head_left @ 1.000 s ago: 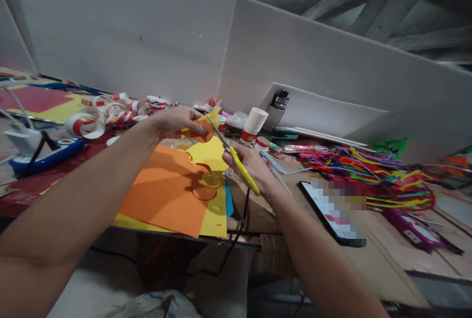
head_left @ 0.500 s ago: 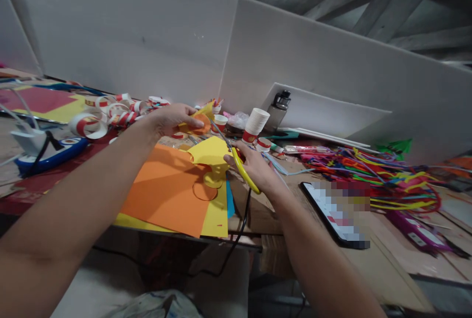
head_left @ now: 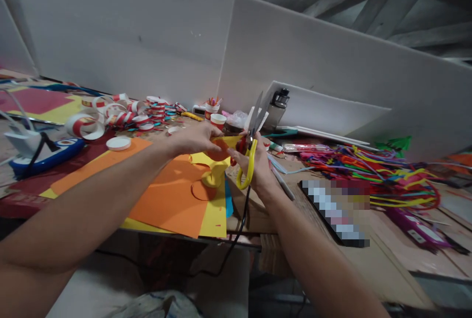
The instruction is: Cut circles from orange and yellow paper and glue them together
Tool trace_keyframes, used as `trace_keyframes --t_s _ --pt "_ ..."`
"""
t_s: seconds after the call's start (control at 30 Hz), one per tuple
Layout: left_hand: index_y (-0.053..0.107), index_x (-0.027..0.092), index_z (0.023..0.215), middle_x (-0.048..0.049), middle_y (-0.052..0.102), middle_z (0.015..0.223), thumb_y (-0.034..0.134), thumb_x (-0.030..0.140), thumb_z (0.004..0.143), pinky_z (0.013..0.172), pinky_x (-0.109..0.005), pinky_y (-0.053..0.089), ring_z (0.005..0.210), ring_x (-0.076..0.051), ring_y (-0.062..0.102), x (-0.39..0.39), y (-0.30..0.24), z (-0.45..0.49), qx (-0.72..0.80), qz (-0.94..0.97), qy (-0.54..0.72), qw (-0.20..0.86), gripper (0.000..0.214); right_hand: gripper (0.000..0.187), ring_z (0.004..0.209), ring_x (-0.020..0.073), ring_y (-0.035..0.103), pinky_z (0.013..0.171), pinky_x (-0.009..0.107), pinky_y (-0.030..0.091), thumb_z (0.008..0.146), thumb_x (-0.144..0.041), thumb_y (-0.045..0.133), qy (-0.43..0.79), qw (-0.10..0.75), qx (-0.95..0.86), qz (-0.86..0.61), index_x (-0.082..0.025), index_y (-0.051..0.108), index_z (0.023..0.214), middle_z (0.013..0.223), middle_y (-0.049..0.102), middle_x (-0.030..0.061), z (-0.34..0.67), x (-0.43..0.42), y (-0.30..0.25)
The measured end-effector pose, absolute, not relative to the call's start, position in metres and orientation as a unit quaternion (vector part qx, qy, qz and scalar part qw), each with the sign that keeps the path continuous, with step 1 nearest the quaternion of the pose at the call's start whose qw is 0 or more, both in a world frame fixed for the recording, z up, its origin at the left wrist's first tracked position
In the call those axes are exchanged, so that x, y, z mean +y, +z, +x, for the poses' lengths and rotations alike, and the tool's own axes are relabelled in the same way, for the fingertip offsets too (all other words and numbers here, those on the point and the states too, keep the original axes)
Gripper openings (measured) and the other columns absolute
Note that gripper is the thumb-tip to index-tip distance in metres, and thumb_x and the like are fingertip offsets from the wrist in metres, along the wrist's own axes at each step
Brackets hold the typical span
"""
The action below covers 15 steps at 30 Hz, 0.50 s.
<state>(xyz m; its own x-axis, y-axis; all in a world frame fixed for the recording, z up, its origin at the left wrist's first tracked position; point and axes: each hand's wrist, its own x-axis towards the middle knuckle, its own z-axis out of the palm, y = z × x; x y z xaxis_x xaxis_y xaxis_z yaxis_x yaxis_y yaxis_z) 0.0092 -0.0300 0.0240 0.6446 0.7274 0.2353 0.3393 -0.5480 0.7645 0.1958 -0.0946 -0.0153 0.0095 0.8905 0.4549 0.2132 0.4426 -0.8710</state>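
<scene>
My left hand (head_left: 191, 138) pinches a small piece of orange and yellow paper (head_left: 220, 147) between thumb and fingers, above the sheets. In my right hand (head_left: 260, 163) is a pair of scissors (head_left: 254, 124) with yellow handles, blades pointing up and slightly apart. The fingertips of my right hand touch or nearly touch the paper piece; I cannot tell which. Beneath my hands an orange sheet (head_left: 167, 205) lies on a yellow sheet (head_left: 217, 222). A curled yellow strip (head_left: 211, 178) and a thin circle outline (head_left: 199, 197) are on them.
Paper rings (head_left: 86, 126) and a blue-and-white iron (head_left: 47, 153) are at left. Behind my hands stand paper cups (head_left: 218, 120) and a bottle (head_left: 276, 111). A phone (head_left: 328, 215), colourful pipe cleaners (head_left: 365, 170) and a purple glue gun (head_left: 416, 232) lie at right. A black cord (head_left: 239, 232) hangs over the edge.
My left hand has moved right and down with the paper, closer to my right hand. The scissors have swung upright, away from the paper they were at.
</scene>
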Motion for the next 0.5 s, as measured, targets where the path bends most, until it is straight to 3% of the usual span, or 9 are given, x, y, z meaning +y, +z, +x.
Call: trace_keyframes --t_s 0.3,0.5 --pt "0.066 0.016 0.074 -0.0014 0.065 0.073 0.074 0.022 0.064 0.062 -0.026 0.044 0.068 -0.016 0.060 -0.044 0.026 0.019 0.312 0.815 0.327 0.364 0.015 0.047 0.070 0.0139 0.057 0.062 0.028 0.050 0.072 -0.035 0.073 0.315 0.601 -0.596 -0.430 -0.024 0.043 0.106 0.090 0.059 -0.0001 0.193 -0.093 -0.015" --pt "0.064 0.016 0.072 -0.0014 0.064 0.073 0.075 0.018 0.060 0.064 -0.026 0.045 0.071 -0.016 0.060 -0.041 0.027 0.018 0.295 0.818 0.319 0.377 0.016 0.044 0.073 0.0144 0.057 0.062 0.028 0.051 0.073 -0.039 0.071 0.271 0.560 -0.637 -0.455 -0.025 0.044 0.104 0.097 0.059 0.0025 0.196 -0.094 -0.016"
